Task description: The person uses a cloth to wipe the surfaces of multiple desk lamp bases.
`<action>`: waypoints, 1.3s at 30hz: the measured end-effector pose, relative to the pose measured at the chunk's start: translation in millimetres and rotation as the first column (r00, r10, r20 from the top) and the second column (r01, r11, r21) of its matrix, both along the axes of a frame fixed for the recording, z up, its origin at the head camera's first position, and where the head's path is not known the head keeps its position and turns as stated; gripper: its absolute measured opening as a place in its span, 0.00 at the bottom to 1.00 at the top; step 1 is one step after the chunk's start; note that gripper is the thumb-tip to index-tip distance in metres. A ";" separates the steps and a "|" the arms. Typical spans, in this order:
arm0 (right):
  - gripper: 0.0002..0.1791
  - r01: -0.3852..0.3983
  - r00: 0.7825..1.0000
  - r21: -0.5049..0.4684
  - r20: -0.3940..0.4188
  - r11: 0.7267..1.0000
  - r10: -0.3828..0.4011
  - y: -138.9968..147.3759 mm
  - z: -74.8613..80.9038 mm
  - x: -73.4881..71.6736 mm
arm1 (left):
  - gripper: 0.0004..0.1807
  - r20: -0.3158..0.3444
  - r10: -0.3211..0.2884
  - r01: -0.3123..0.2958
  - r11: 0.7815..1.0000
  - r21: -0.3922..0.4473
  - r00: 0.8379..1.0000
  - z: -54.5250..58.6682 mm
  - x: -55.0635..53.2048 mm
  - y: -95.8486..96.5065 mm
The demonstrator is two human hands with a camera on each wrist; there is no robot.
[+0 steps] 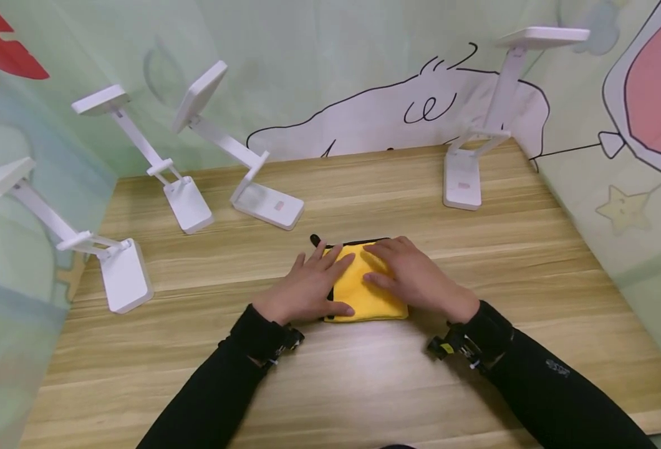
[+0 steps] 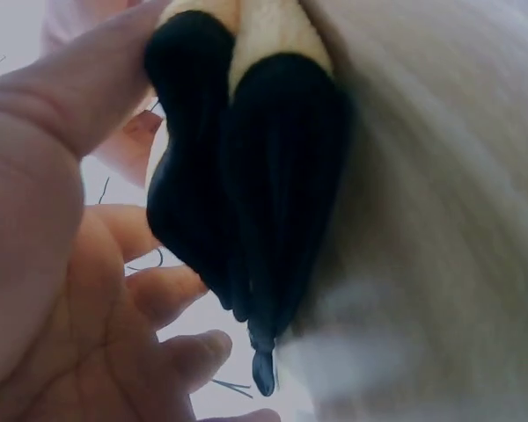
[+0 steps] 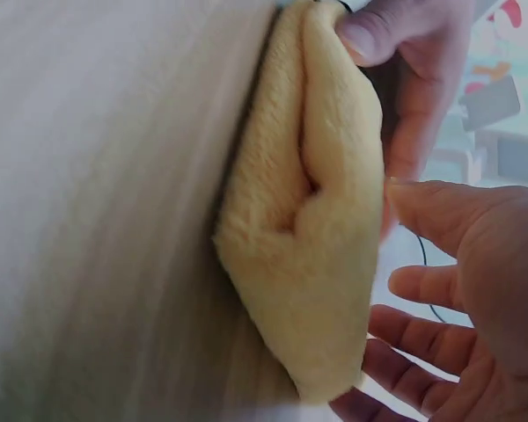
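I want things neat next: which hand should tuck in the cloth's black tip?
Probably the left hand: it's nearer the black tip. The right hand is farther across the yellow cloth.

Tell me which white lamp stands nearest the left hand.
The third lamp from the left: its base sits just beyond the left hand, while two lamps stand farther left and the fourth lamp far right.

Black wristbands with small cameras, the right camera yellow-marked, sat just behind the left hand and right hand. Farther back, black sleeves followed, the right one bearing a grey logo.
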State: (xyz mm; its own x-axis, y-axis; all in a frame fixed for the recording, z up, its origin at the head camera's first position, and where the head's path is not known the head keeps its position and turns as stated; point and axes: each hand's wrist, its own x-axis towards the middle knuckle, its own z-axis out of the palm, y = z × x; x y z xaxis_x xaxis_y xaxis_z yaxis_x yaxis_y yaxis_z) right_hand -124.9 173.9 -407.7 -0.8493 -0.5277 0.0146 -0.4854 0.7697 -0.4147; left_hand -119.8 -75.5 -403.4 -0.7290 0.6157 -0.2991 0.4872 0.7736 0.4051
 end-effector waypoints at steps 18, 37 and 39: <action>0.39 0.396 0.913 0.014 -0.117 0.918 -0.391 66.9 -2.2 -61.9 | 0.54 0.024 0.064 -0.064 0.998 0.006 0.998 -4.8 9.0 -11.9; 0.51 0.460 0.868 0.207 0.099 0.864 -0.486 90.7 -8.4 -91.2 | 0.55 0.019 0.045 -0.045 0.999 0.016 0.999 -3.9 12.3 -16.1; 0.50 0.456 0.871 0.202 0.098 0.867 -0.481 88.1 -8.8 -90.3 | 0.55 0.020 0.048 -0.048 0.999 0.010 0.999 -4.0 13.2 -16.1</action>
